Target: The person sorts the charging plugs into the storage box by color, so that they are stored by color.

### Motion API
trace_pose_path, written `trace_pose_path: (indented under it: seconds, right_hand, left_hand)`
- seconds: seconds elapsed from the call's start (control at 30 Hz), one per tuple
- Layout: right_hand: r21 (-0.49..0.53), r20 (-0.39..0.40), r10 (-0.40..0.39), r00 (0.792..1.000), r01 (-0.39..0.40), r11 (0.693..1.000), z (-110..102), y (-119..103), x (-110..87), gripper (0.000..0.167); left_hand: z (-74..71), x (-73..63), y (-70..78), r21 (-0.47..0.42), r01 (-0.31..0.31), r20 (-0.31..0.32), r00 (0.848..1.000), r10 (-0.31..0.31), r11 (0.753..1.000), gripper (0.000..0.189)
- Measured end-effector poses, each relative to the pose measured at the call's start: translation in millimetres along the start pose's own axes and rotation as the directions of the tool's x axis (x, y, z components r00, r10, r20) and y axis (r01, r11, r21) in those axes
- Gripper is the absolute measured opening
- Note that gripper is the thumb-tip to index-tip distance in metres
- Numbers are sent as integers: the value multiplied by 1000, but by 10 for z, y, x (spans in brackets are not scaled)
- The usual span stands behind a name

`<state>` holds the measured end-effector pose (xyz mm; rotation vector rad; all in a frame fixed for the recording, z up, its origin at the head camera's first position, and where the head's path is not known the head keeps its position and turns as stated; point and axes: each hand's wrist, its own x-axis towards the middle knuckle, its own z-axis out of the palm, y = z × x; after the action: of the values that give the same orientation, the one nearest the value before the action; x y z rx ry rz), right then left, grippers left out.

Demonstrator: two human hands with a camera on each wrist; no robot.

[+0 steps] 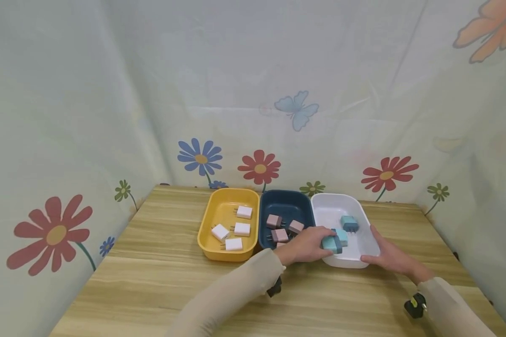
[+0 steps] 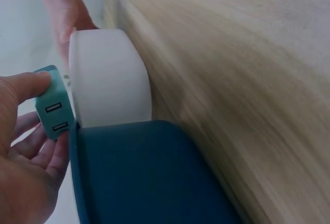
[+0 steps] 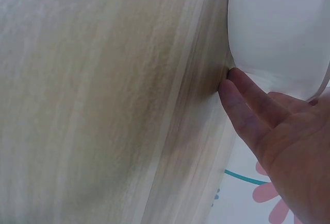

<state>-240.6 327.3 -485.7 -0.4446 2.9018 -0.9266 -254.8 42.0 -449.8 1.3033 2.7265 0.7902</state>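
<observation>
My left hand (image 1: pixel 305 244) pinches a teal two-port USB charger (image 2: pixel 54 105) between thumb and fingers, at the near left rim of the white tray (image 1: pixel 356 252). Its two USB ports face the left wrist camera. Inside that tray lie a teal charger (image 1: pixel 349 223) with prongs toward me and a lighter teal charger (image 1: pixel 343 237), partly covered by the held one. My right hand (image 1: pixel 390 255) holds the white tray at its near right corner, thumb at the rim. In the right wrist view, its fingers (image 3: pixel 247 100) lie against the tray's outer side, low by the tabletop.
Left of the white tray, side by side, stand a dark blue tray (image 1: pixel 286 199) with several pinkish-brown chargers (image 1: pixel 279 235) and a yellow tray (image 1: pixel 212 215) with several white chargers (image 1: pixel 241 229). All rest on a wood-grain table (image 1: pixel 152 267) before a flowered curtain (image 1: pixel 236 117).
</observation>
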Motion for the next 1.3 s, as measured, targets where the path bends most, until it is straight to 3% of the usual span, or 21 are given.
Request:
trace_pose_path:
  seconds: [0.23, 0.6, 0.8, 1.03, 1.3]
  right_hand:
    - [-4, -3, -16, 1000, 16, 1000, 12, 20, 11, 110]
    - [-7, 9, 16, 1000, -16, 1000, 10, -8, 4, 109]
    - [4, 11, 19, 1000, -19, 1000, 9, -20, 0, 109]
    - [-10, -11, -18, 1000, 17, 1000, 16, 19, -2, 109]
    - [-6, -1, -7, 1000, 7, 1000, 16, 33, -5, 109]
  left_hand:
    - [85, 74, -24, 2, 20, -15, 1000, -20, 1000, 48]
    - [101, 146, -57, -97, 90, -14, 996, -92, 991, 48]
    - [146, 178, -95, -114, 88, -10, 996, -89, 990, 46]
    - [187, 214, -104, -65, 62, -7, 998, -62, 996, 45]
    - [200, 219, -117, -71, 77, 9, 997, -76, 995, 47]
